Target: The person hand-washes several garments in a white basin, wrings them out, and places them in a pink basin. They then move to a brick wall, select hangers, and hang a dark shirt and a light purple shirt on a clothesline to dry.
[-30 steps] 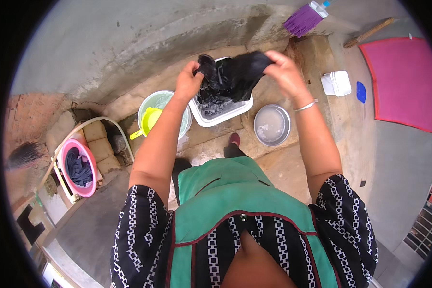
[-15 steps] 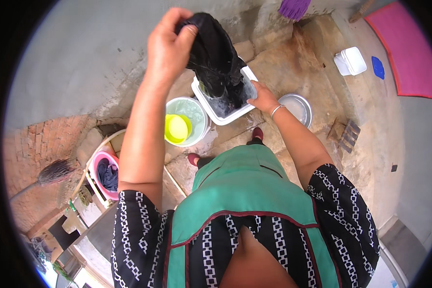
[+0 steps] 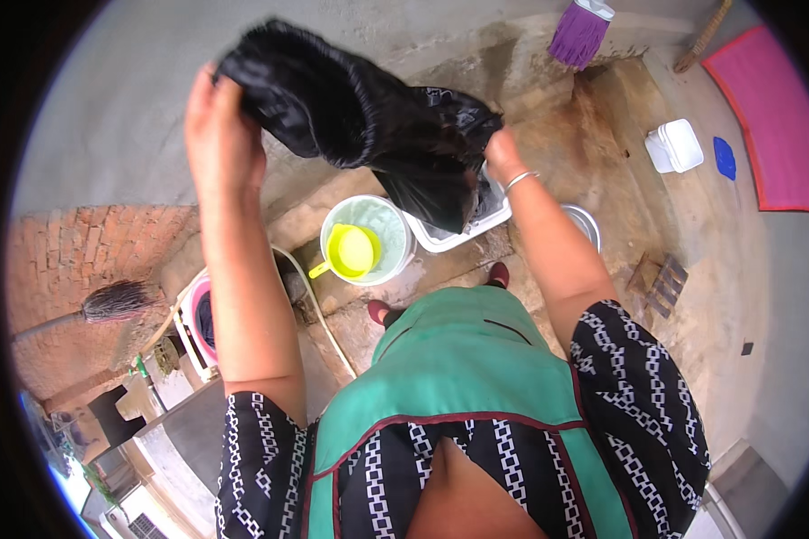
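Observation:
A wet, shiny black garment (image 3: 333, 99) with a gathered band is stretched between my two hands. My left hand (image 3: 223, 135) is raised at the left and grips one end of it, fingers partly behind the cloth. Lower down on the right, my right hand (image 3: 505, 154) is closed on the other end. Part of the cloth hangs over a white rectangular tub (image 3: 454, 241) and hides much of its inside. Just left of the tub stands a pale bucket (image 3: 402, 235) of water, with a yellow-green dipper (image 3: 352, 251) in it.
A metal basin (image 3: 585, 225) sits partly behind my right forearm. Further right are a white container (image 3: 676, 145), a blue flat piece (image 3: 724, 158) and a pink cloth (image 3: 777, 117). A pink tub (image 3: 203, 314), a broom (image 3: 117, 301) and a hose (image 3: 313, 301) lie left. A purple mop (image 3: 582, 34) leans beyond.
The black garment has come up from the tub and is spread wider. My left hand has moved left and down; my right hand has left the tub's rim and grips the cloth.

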